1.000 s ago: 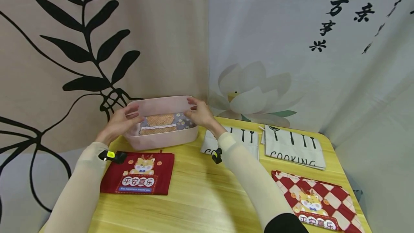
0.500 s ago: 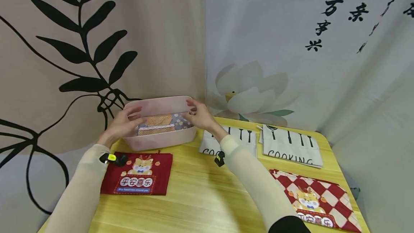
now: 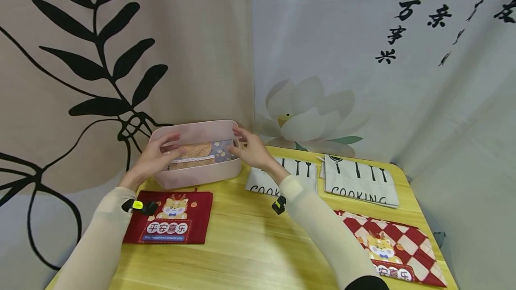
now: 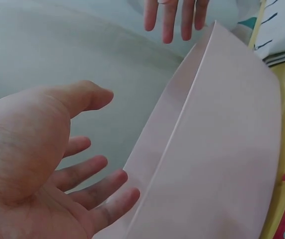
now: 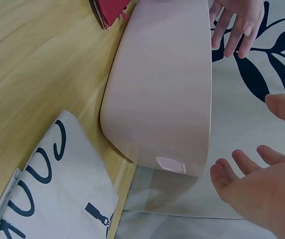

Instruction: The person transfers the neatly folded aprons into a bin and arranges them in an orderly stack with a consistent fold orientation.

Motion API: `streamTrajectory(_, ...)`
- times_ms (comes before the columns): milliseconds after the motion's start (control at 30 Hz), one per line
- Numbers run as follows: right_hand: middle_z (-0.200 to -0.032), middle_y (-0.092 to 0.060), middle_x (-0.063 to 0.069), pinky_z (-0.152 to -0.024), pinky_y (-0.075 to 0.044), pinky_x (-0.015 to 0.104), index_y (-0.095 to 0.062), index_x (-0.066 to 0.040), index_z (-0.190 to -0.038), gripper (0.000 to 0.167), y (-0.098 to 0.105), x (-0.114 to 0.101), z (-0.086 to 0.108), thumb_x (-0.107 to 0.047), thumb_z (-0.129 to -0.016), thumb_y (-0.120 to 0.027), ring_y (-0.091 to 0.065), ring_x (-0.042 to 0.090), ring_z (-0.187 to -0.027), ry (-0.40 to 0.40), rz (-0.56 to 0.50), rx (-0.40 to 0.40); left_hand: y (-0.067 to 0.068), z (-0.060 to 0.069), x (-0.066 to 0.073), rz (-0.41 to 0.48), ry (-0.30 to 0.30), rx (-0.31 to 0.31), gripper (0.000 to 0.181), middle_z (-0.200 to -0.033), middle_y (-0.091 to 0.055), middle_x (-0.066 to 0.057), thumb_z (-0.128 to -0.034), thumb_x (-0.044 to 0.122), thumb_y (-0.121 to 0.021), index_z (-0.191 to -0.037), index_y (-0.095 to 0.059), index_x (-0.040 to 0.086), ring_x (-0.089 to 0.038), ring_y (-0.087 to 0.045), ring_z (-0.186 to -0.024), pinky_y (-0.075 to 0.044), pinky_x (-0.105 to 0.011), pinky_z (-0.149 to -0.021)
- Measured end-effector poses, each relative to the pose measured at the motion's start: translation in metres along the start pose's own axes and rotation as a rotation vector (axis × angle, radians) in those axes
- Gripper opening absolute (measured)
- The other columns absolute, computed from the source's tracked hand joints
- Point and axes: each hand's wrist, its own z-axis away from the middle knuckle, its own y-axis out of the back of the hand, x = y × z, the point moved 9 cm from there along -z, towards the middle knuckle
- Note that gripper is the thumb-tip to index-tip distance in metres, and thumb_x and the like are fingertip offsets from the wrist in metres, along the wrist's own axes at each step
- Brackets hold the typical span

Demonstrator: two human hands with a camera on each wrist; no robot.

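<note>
A pink storage bin (image 3: pixel 197 178) stands at the back left of the table. Inside it lies a folded cloth (image 3: pixel 221 151), blue with flowers and with an orange dotted part and white lace trim. Over the bin's left end hovers my left hand (image 3: pixel 155 155), its fingers spread and relaxed, holding nothing. My right hand (image 3: pixel 251 149) is at the bin's right end, also with loose fingers and nothing in them. In both wrist views the hands appear apart from the bin's walls, near the rim.
A folded red cloth (image 3: pixel 175 225) with a cartoon deer lies before the bin. Two folded white cloths, a left one (image 3: pixel 300 176) and a right one (image 3: pixel 360 182), lie toward the back right. A red checked cloth (image 3: pixel 407 245) lies at front right. Curtains (image 3: pixel 201 48) hang behind the table.
The head view has turned slightly right, so the scene shifts left. My right hand has drawn slightly away from the bin's right end. The bin and cloths keep their places.
</note>
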Motion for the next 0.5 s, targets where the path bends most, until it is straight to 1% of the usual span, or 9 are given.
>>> streamTrajectory(133, -0.174, -0.052, 0.017, -0.129, -0.048, 0.064, -0.044, -0.013, -0.173, 0.075, 0.003, -0.002, 0.006, -0.027, -0.108, -0.077, -0.053, 0.047, -0.158, 0.012, 0.009, 0.015, -0.003, 0.004, 0.006, -0.011, -0.033, -0.002, 0.083, -0.182, -0.038, -0.023, -0.1123, 0.040, -0.072, -0.178, -0.031, 0.011, -0.054, -0.046, -0.161, -0.052, -0.072, -0.122)
streamTrajectory(300, -0.175, -0.051, 0.016, -0.130, -0.047, 0.065, -0.043, -0.014, -0.174, 0.076, 0.002, -0.005, 0.016, -0.033, -0.108, -0.077, -0.051, 0.048, -0.159, -0.003, 0.004, 0.003, -0.007, 0.010, 0.013, -0.013, -0.059, -0.010, 0.083, -0.181, -0.038, -0.023, -0.1115, 0.042, -0.073, -0.178, -0.033, 0.012, -0.055, -0.045, -0.162, -0.052, -0.073, -0.121)
streamTrajectory(433, -0.175, -0.052, 0.015, -0.132, -0.046, 0.063, -0.043, -0.015, -0.174, 0.075, 0.000, -0.008, 0.026, -0.032, -0.109, -0.076, -0.051, 0.048, -0.159, 0.001, 0.007, 0.000, -0.008, 0.015, 0.017, -0.026, -0.087, -0.007, 0.081, -0.181, -0.038, -0.024, -0.1118, 0.038, -0.073, -0.177, -0.034, 0.012, -0.056, -0.047, -0.160, -0.054, -0.074, -0.118)
streamTrajectory(500, -0.175, -0.052, 0.014, -0.133, -0.045, 0.060, -0.042, -0.016, -0.174, 0.076, 0.000, -0.009, 0.031, -0.033, -0.109, -0.076, -0.051, 0.045, -0.160, 0.010, 0.015, 0.002, -0.009, 0.017, 0.019, -0.031, -0.108, -0.002, 0.079, -0.181, -0.039, -0.024, -0.1121, 0.035, -0.073, -0.177, -0.035, 0.011, -0.056, -0.049, -0.158, -0.055, -0.074, -0.117)
